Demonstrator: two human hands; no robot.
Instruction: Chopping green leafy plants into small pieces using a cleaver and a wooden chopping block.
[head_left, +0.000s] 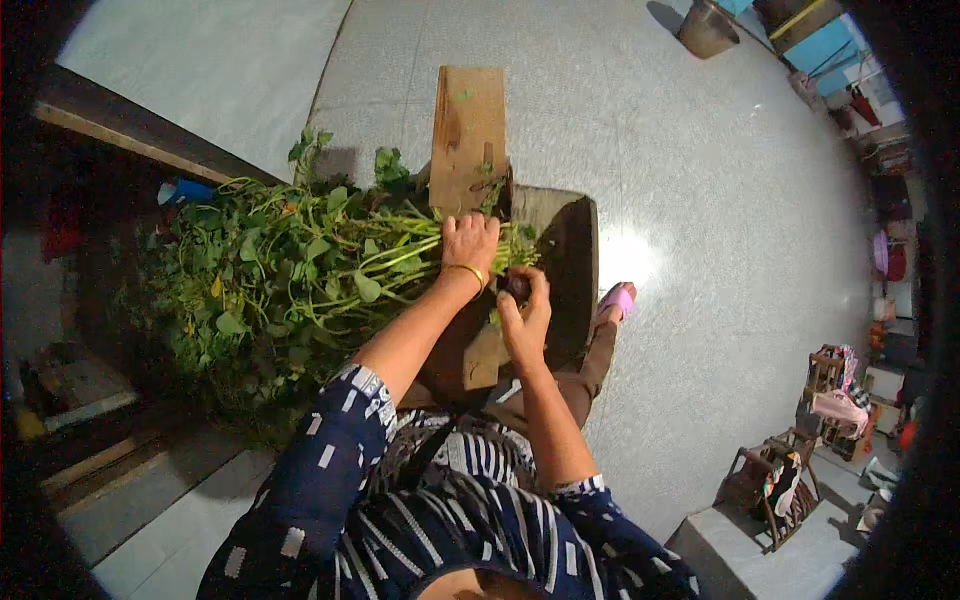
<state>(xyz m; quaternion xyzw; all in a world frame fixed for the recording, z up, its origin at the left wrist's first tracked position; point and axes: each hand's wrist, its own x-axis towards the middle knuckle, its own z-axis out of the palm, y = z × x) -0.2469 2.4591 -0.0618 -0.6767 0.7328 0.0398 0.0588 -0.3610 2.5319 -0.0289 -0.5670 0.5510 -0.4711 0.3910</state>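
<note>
A large bundle of leafy green vines (300, 270) lies across a wooden board (469, 135), its stems pointing right. My left hand (471, 241), with a gold-coloured bracelet at the wrist, presses down on the gathered stems near their cut ends. Just right of and below it, my right hand (526, 304) has thumb and fingers curled around a small dark, rounded object (516, 286), close to the stem tips; what it is cannot be told. Beneath both hands sits a deep, dark container (594, 262) with a worn rim, and the board reaches over it.
A bucket (705, 31) stands on the tiled floor at the upper right. Wooden racks or small chairs (776, 487) with cloth on them are at the lower right. A pale, dark-edged surface (202, 75) fills the upper left. My foot in a pink slipper (619, 300) is beside the container.
</note>
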